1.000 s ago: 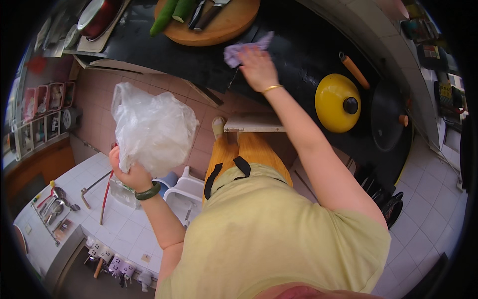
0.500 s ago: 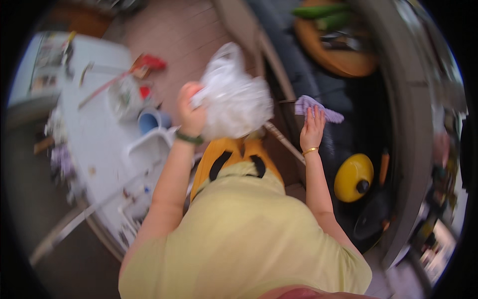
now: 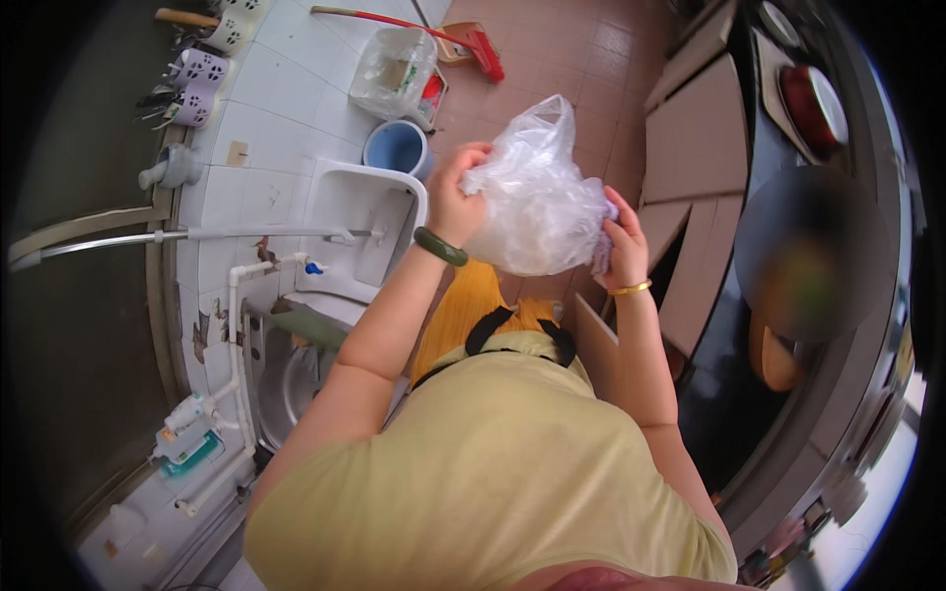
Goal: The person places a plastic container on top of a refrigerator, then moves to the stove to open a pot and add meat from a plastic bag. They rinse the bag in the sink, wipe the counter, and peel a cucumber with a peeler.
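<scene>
A bulging, translucent white plastic bag (image 3: 537,202) hangs in front of me above the floor. My left hand (image 3: 461,197) is closed round its left side, the fingers curled into the film. At the bag's right side my right hand (image 3: 627,246) is closed on a light purple cloth (image 3: 602,254), crumpled and mostly hidden between my fingers and the bag. Bag and cloth touch there. What fills the bag cannot be made out through the film.
A white washbasin (image 3: 320,222) and steel sink (image 3: 286,379) line the left wall. Beyond them stand a blue-lined bucket (image 3: 399,148), a bag-lined bin (image 3: 394,74) and a red broom (image 3: 483,54). On the right runs a black counter (image 3: 734,409) with a red pot (image 3: 813,108); a cabinet door (image 3: 594,340) stands ajar.
My right hand has left the black counter, lifting the purple cloth to the bag's right side. The left hand still holds the bag. My view has turned toward the basin side.
</scene>
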A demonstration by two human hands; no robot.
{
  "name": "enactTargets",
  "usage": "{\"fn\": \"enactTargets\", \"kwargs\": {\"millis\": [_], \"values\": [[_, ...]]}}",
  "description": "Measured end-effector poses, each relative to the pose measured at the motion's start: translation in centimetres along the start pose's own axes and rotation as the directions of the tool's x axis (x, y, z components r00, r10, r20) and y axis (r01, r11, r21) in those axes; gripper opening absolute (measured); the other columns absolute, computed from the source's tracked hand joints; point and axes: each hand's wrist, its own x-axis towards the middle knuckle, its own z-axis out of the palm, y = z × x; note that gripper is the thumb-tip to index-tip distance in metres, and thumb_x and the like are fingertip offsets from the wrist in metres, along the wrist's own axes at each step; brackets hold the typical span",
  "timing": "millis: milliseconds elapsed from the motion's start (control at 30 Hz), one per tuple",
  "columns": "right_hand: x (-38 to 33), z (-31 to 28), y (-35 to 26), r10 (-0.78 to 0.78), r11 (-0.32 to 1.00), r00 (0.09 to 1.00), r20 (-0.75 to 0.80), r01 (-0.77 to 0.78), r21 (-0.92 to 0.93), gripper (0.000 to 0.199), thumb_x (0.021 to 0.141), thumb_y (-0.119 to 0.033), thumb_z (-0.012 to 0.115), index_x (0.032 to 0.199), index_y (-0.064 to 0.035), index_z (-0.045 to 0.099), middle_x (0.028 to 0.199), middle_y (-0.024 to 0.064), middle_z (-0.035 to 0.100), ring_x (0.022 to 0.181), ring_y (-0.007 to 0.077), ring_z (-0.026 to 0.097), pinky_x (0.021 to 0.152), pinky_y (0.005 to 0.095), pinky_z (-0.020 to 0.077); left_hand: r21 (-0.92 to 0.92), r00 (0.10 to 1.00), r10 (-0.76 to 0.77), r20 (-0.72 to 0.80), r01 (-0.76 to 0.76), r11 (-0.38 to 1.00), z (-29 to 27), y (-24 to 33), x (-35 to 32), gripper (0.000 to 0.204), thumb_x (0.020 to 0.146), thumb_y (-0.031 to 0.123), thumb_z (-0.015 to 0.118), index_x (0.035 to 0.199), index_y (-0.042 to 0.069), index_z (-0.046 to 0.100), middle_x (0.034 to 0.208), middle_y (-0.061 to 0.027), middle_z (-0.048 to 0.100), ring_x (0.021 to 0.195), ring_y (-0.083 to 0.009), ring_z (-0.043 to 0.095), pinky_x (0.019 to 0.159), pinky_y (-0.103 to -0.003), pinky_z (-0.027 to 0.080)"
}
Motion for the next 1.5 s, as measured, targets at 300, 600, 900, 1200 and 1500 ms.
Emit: {"fn": "enactTargets", "kwargs": {"millis": [300,600,900,1200,1500], "values": [[15.2,19.3,3.8,0.213,0.961,0.977,-0.002,-0.21,-0.182,0.048,0.09,0.008,0.044,0.136,-0.0013,0.052,0.127,0.0081,0.059,0.112,0.0165,0.058,0.096,0.0276,0.0474,0.077,0.865,-0.192,-0.463,0.255,0.964,-18.2,-14.7,16.5,0.019,0.079,0.0,0.061,0.099,0.0,0.06,0.088,-0.0105,0.065,0.081,-0.023,0.062,0.077,-0.034,0.05],[24.6,25.6,9.3,0.33,0.923,0.94,-0.085,-0.34,-0.179,0.048,0.091,0.008,0.043,0.139,0.0002,0.049,0.134,0.0112,0.055,0.116,0.0192,0.057,0.101,0.0305,0.0459,0.716,0.932,-0.299,-0.204,0.351,0.603,-20.5,-41.7,21.7,0.062,0.073,0.017,0.076,0.128,0.006,0.05,0.14,-0.0181,0.045,0.131,-0.037,0.04,0.104,-0.049,0.038],[29.5,29.0,11.8,0.389,0.892,0.92,-0.055,-0.39,-0.228,0.048,0.092,0.008,0.043,0.14,0.0001,0.047,0.133,0.0111,0.055,0.118,0.0205,0.056,0.101,0.0324,0.0464,0.833,0.721,-0.682,0.12,0.3,0.464,-17.9,-42.2,19.2,0.063,0.074,0.03,0.076,0.132,0.017,0.058,0.155,-0.0121,0.032,0.144,-0.0342,0.026,0.115,-0.05,0.027],[26.1,31.7,10.3,0.459,0.888,0.883,0.101,-0.46,-0.012,0.049,0.096,0.0,0.035,0.145,-0.0011,0.036,0.136,0.0156,0.051,0.119,0.028,0.057,0.102,0.042,0.0491,-0.796,0.537,-0.801,0.265,0.591,0.132,-16.2,-29.5,10.7,0.041,0.097,0.035,0.057,0.134,0.017,0.054,0.137,-0.0031,0.053,0.124,-0.0218,0.052,0.094,-0.047,0.048],[24.3,32.5,16.4,0.611,0.722,0.711,0.35,-0.317,-0.615,0.04,0.101,-0.03,0.051,0.136,-0.0094,0.055,0.132,0.0036,0.059,0.12,0.0159,0.051,0.103,0.0317,0.0364,-0.989,0.368,-0.921,0.129,0.112,-0.094,-19.7,-21.2,-0.5,0.024,0.089,0.001,0.05,0.112,0.006,0.056,0.106,-0.0117,0.061,0.098,-0.0306,0.062,0.087,-0.053,0.052]]}}
